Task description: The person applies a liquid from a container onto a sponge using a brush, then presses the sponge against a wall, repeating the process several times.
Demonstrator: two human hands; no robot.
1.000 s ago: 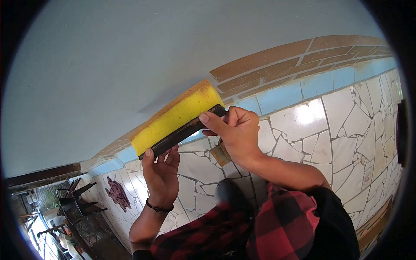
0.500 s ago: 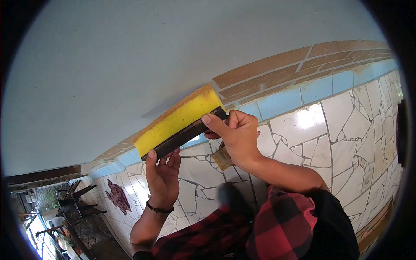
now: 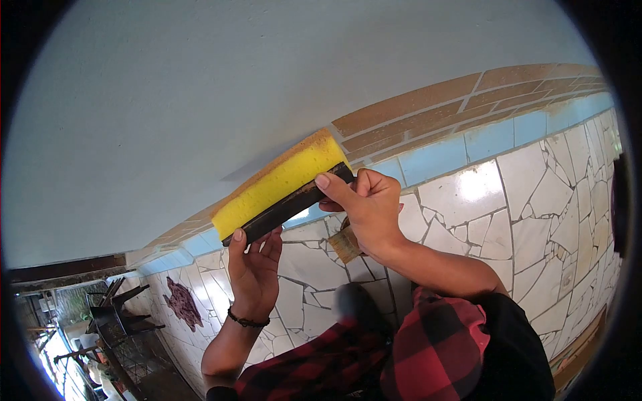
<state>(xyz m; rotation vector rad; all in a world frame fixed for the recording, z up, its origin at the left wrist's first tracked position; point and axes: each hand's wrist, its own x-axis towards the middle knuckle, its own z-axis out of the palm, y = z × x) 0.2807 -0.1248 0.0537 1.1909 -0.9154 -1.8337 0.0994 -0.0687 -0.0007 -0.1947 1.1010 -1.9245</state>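
A yellow sponge [image 3: 281, 184] with a black backing strip [image 3: 287, 205] is held at a slant by the wall, and its upper edge is stained brown. My left hand [image 3: 257, 271] grips the strip's lower left end, thumb in front and fingers behind. At the strip's right end, my right hand [image 3: 368, 210] pinches it with the thumb on top. A brush's bristles [image 3: 344, 245] show below my right hand; its handle is hidden, so how it is held cannot be made out. Brown brick shapes [image 3: 414, 103] with pale lines run along the wall to the right.
The grey-blue wall [image 3: 167, 100] fills the top. Light blue tiles [image 3: 435, 159] line its foot above the broken-tile floor [image 3: 542, 194]. A dark red cloth [image 3: 182, 304] lies on the floor at left, near black chairs [image 3: 120, 314]. My shoe [image 3: 361, 304] is below.
The sponge and both hands have shifted slightly to the right. More of the brush bristles shows below my right hand. Both hands keep their hold.
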